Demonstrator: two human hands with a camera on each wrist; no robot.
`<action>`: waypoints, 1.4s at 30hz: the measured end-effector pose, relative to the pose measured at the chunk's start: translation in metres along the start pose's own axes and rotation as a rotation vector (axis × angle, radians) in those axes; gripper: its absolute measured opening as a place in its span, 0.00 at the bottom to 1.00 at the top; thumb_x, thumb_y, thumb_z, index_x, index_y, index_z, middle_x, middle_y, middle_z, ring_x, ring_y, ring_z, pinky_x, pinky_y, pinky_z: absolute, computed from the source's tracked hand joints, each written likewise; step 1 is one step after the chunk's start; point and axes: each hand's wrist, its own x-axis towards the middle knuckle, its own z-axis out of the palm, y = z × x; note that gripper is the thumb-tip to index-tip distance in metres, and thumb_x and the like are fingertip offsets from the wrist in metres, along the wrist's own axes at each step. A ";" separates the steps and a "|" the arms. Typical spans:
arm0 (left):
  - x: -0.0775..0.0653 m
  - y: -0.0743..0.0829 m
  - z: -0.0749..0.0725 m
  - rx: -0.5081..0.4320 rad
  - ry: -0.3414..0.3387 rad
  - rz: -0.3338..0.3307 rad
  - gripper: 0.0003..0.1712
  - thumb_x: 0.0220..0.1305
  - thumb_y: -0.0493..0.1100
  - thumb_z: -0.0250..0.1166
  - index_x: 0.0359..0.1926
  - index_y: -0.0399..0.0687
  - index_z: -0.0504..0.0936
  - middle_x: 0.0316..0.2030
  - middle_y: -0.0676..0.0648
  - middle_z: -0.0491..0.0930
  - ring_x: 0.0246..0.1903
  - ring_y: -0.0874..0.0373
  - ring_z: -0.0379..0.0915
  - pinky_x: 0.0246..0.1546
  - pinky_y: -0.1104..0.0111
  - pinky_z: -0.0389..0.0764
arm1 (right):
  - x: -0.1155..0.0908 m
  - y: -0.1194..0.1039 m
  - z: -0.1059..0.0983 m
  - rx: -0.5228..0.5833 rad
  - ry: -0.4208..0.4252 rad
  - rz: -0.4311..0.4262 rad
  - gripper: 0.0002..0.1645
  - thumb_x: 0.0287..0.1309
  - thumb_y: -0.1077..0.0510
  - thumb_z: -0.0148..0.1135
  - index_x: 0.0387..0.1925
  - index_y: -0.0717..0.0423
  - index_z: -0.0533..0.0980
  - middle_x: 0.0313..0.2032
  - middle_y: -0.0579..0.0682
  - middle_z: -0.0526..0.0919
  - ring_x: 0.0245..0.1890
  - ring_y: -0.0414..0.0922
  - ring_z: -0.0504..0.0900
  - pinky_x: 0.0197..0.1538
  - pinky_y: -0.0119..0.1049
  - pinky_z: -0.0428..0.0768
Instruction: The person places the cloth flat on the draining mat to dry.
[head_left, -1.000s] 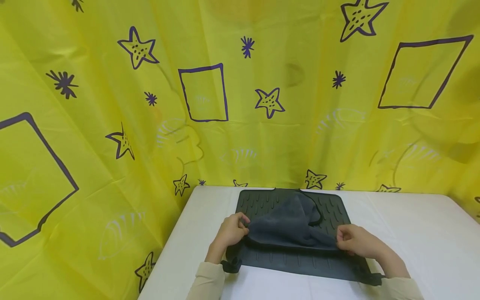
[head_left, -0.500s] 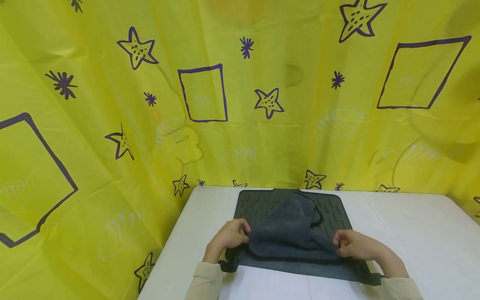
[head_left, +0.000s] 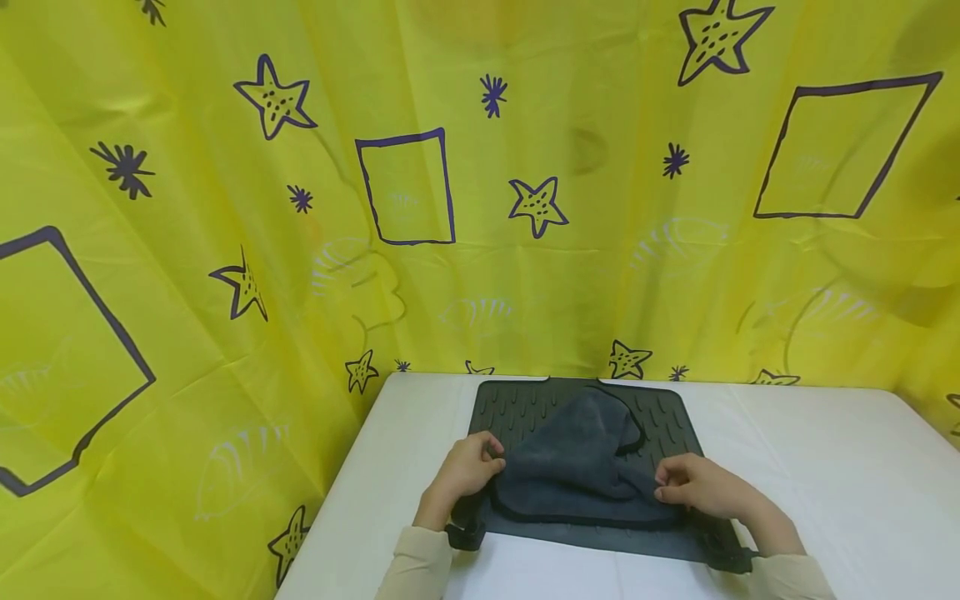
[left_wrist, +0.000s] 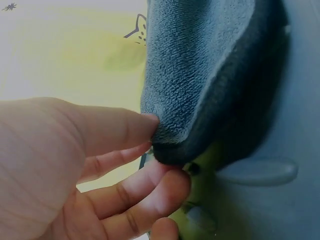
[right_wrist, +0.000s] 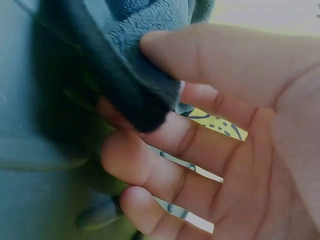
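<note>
A dark grey-blue cloth [head_left: 570, 467] with a black edge lies bunched on a dark ribbed mat [head_left: 517, 400], its far part heaped into a peak. My left hand [head_left: 468, 467] pinches the cloth's near left corner between thumb and fingers; the left wrist view shows that fuzzy corner [left_wrist: 185, 100] in the grip. On the other side, my right hand [head_left: 701, 485] pinches the near right corner, and the right wrist view has the thumb on top of the black hem [right_wrist: 125, 85] with fingers beneath. The near edge runs between both hands, close over the mat.
The mat rests on a white table [head_left: 810, 450]. A yellow curtain [head_left: 480, 275] printed with stars and frames hangs behind and to the left of it. A black strap [head_left: 467, 533] circles each wrist.
The cloth's near edge has come down and toward me, covering more of the mat's front. My right hand has moved slightly left; both hands keep hold of the corners.
</note>
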 end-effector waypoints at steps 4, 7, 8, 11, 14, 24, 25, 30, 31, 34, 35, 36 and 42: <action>0.001 0.000 0.002 0.004 0.035 0.000 0.07 0.64 0.36 0.69 0.42 0.44 0.82 0.24 0.50 0.80 0.24 0.60 0.73 0.26 0.67 0.72 | -0.002 0.000 -0.001 0.005 -0.041 -0.027 0.07 0.63 0.58 0.66 0.31 0.56 0.77 0.25 0.44 0.74 0.25 0.38 0.72 0.29 0.33 0.69; 0.001 0.001 0.001 0.001 0.084 0.004 0.07 0.63 0.34 0.68 0.42 0.44 0.82 0.25 0.49 0.81 0.24 0.59 0.73 0.25 0.67 0.73 | -0.004 0.000 -0.002 0.017 -0.069 -0.029 0.08 0.63 0.58 0.65 0.30 0.57 0.76 0.25 0.44 0.74 0.25 0.38 0.72 0.28 0.33 0.68; 0.001 0.001 0.000 -0.004 0.100 0.007 0.07 0.63 0.33 0.68 0.42 0.44 0.82 0.25 0.48 0.82 0.24 0.59 0.73 0.25 0.67 0.72 | -0.004 0.000 -0.003 0.022 -0.077 -0.028 0.08 0.63 0.58 0.65 0.29 0.57 0.76 0.24 0.44 0.74 0.25 0.38 0.73 0.28 0.33 0.68; 0.001 0.001 -0.002 -0.020 0.134 0.015 0.07 0.63 0.32 0.66 0.42 0.42 0.82 0.25 0.47 0.81 0.23 0.59 0.72 0.24 0.67 0.72 | -0.006 -0.001 -0.004 0.033 -0.100 -0.016 0.09 0.63 0.58 0.65 0.29 0.57 0.76 0.25 0.45 0.74 0.25 0.39 0.73 0.29 0.33 0.68; 0.001 0.000 -0.003 -0.041 0.133 0.013 0.08 0.64 0.30 0.65 0.43 0.41 0.81 0.24 0.47 0.80 0.21 0.59 0.71 0.22 0.67 0.72 | -0.008 -0.002 -0.006 0.034 -0.114 -0.007 0.09 0.62 0.58 0.65 0.29 0.58 0.76 0.25 0.45 0.74 0.25 0.40 0.73 0.28 0.33 0.68; -0.004 -0.002 -0.010 -0.068 -0.044 -0.045 0.09 0.63 0.29 0.67 0.43 0.40 0.81 0.20 0.48 0.78 0.16 0.58 0.74 0.22 0.67 0.75 | -0.011 0.000 -0.009 0.071 -0.178 0.013 0.08 0.62 0.59 0.65 0.30 0.59 0.77 0.25 0.44 0.75 0.25 0.40 0.74 0.29 0.33 0.71; -0.004 -0.002 -0.010 -0.056 -0.051 -0.045 0.09 0.62 0.29 0.67 0.43 0.40 0.81 0.20 0.48 0.78 0.16 0.58 0.74 0.22 0.67 0.74 | -0.010 0.000 -0.009 0.069 -0.176 0.009 0.08 0.62 0.59 0.64 0.30 0.59 0.77 0.25 0.44 0.75 0.25 0.40 0.74 0.29 0.33 0.72; -0.005 -0.001 -0.007 0.010 -0.007 -0.042 0.07 0.65 0.36 0.68 0.43 0.42 0.82 0.25 0.48 0.79 0.24 0.57 0.73 0.26 0.66 0.73 | -0.005 -0.003 -0.006 0.048 -0.098 -0.011 0.08 0.66 0.56 0.64 0.34 0.58 0.79 0.27 0.46 0.77 0.26 0.39 0.75 0.30 0.33 0.73; -0.004 -0.001 -0.005 0.022 0.011 -0.039 0.06 0.65 0.38 0.68 0.42 0.42 0.82 0.25 0.48 0.79 0.26 0.57 0.73 0.27 0.65 0.72 | -0.004 -0.004 -0.006 0.041 -0.078 -0.010 0.09 0.67 0.55 0.64 0.35 0.57 0.80 0.28 0.46 0.77 0.27 0.39 0.75 0.30 0.33 0.73; -0.002 0.000 0.000 0.040 0.054 -0.046 0.07 0.67 0.41 0.68 0.41 0.43 0.82 0.25 0.49 0.79 0.26 0.57 0.73 0.26 0.65 0.72 | -0.001 -0.007 -0.002 0.020 -0.021 -0.009 0.10 0.67 0.52 0.64 0.36 0.56 0.80 0.27 0.47 0.77 0.28 0.39 0.74 0.31 0.33 0.72; -0.002 0.001 0.002 0.048 0.067 -0.052 0.07 0.67 0.42 0.68 0.41 0.44 0.83 0.25 0.50 0.78 0.25 0.58 0.72 0.26 0.65 0.71 | 0.000 -0.007 -0.001 0.009 -0.004 -0.010 0.11 0.68 0.51 0.64 0.36 0.55 0.80 0.27 0.46 0.76 0.28 0.39 0.74 0.31 0.34 0.71; -0.002 0.002 0.004 0.056 0.079 -0.056 0.07 0.67 0.43 0.68 0.41 0.44 0.83 0.24 0.50 0.78 0.24 0.58 0.72 0.25 0.65 0.71 | 0.002 -0.007 0.001 -0.001 0.016 -0.009 0.11 0.68 0.51 0.65 0.35 0.55 0.81 0.27 0.46 0.76 0.28 0.39 0.74 0.31 0.34 0.71; -0.001 0.005 0.010 0.099 0.105 -0.079 0.10 0.64 0.44 0.72 0.41 0.43 0.85 0.22 0.51 0.79 0.21 0.59 0.71 0.23 0.66 0.70 | 0.009 -0.007 0.009 -0.032 0.074 -0.018 0.09 0.66 0.51 0.66 0.35 0.53 0.82 0.27 0.44 0.78 0.28 0.38 0.74 0.32 0.33 0.71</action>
